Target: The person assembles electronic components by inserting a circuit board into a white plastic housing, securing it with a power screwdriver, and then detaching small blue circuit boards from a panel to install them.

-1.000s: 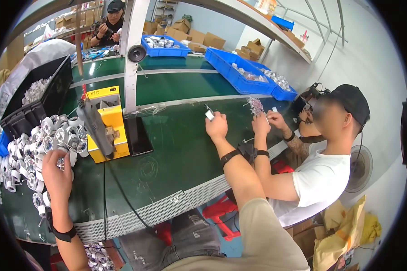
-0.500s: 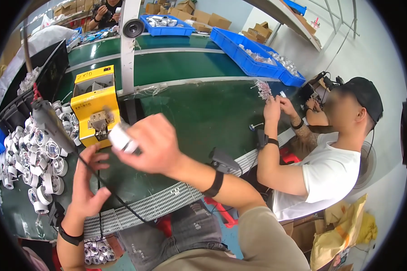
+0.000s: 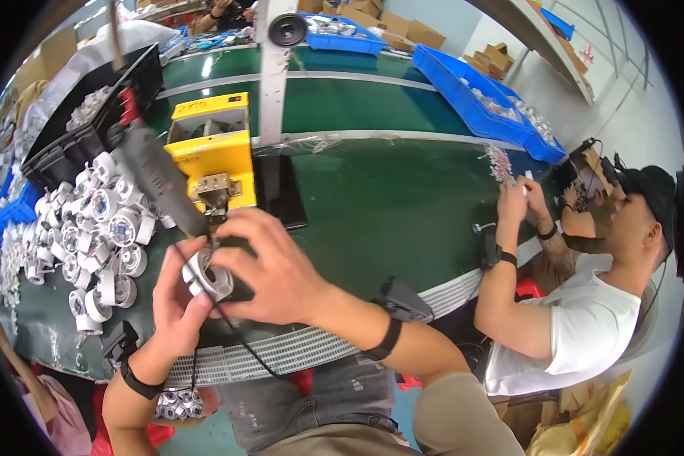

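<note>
Between my hands is a small round white camera housing [image 3: 219,283], its hollow side showing. My left hand [image 3: 176,304] grips it from the left with the fingers and thumb. From the right, my right hand [image 3: 283,275] closes its thumb and fingers round it. Whether a smaller part sits between the right fingertips is too small to tell. Just above hangs a grey electric screwdriver [image 3: 159,178], its tip near my left fingers and its black cable crossing in front. Behind my hands stands a yellow screw feeder [image 3: 239,156] with a metal outlet.
A heap of white camera housings [image 3: 102,235] lies to the left, beside a black crate [image 3: 140,72]. A dark flat slab [image 3: 280,190] lies right of the feeder. Blue trays [image 3: 463,95] stand at the back. A co-worker [image 3: 577,304] handles small parts at the right.
The white housing, earlier raised in my right hand by the feeder, has come down between both hands. My left hand, earlier open, has closed on it. The view has shifted left.
</note>
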### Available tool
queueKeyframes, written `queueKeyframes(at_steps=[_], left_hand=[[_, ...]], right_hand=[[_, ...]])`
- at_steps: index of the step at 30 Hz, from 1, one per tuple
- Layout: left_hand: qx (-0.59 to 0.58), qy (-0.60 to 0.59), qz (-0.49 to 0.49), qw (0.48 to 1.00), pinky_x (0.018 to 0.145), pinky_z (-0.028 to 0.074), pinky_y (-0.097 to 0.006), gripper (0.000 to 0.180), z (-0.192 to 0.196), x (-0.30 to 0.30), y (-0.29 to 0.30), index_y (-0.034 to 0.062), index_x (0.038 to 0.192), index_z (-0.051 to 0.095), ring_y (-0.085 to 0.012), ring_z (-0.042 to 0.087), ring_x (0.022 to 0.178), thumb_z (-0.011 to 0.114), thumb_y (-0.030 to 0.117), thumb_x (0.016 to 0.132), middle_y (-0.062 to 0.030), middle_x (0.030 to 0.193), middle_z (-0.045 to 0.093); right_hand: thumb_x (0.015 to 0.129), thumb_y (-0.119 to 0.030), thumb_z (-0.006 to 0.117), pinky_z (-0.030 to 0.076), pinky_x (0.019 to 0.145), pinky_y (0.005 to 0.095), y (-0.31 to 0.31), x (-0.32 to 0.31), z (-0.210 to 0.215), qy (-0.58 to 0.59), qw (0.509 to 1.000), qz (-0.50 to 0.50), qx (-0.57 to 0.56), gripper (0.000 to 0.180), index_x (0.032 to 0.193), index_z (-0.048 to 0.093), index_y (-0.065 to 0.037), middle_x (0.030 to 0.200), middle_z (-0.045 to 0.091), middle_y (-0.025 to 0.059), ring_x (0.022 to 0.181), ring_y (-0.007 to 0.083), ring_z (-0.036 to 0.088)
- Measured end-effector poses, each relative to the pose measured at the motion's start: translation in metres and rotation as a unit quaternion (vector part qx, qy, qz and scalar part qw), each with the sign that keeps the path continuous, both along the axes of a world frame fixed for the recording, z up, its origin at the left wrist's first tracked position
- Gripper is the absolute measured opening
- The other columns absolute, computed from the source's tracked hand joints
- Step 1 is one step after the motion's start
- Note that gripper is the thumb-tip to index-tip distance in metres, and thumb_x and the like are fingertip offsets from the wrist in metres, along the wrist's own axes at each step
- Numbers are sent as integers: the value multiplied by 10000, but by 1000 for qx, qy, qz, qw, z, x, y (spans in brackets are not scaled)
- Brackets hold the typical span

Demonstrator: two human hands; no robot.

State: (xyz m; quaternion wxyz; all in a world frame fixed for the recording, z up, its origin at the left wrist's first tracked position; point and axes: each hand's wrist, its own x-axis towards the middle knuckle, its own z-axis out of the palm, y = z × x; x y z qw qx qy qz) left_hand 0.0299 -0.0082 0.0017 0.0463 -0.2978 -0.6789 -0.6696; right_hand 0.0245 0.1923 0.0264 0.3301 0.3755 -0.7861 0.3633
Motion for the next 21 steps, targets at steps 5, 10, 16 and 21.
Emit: queueKeyframes(at_steps=[5, 10, 16, 21], left_hand=[[149, -149, -110, 971, 891, 524, -364, 562, 13, 3, 5, -14, 1424, 358, -214, 612, 1066, 538, 231, 951, -137, 1217, 574], [164, -127, -124, 970, 950, 510, -484, 524, 6, -5, -5, 22, 1444, 316, -322, 556, 1193, 464, 208, 978, -191, 1361, 488], [235, -125, -177, 947, 1010, 480, -425, 432, 5, -9, 0, 17, 1417, 406, -254, 557, 1217, 476, 114, 1002, -151, 1416, 476], [208, -130, -198, 949, 1104, 366, -489, 443, 0, -10, -3, 51, 1411, 405, -332, 433, 1346, 483, 162, 989, -192, 1493, 373]], right_hand=[[687, -81, 804, 539, 869, 386, 14, -5, -3, -129, 989, 65, 6, 541, 1164, 548, -85, 1239, 550, 139, 1071, 335, 606], [730, 27, 728, 566, 778, 341, 8, -2, 2, -94, 994, 56, -26, 343, 1054, 644, -47, 1144, 594, 132, 944, 280, 669], [759, 80, 737, 560, 684, 291, 13, 1, 10, -66, 996, 55, -35, 286, 1029, 704, -6, 888, 681, 106, 762, 188, 679], [773, 84, 741, 558, 663, 275, 13, 4, 0, -243, 936, 122, -222, 226, 983, 677, 33, 935, 708, 125, 732, 150, 677]])
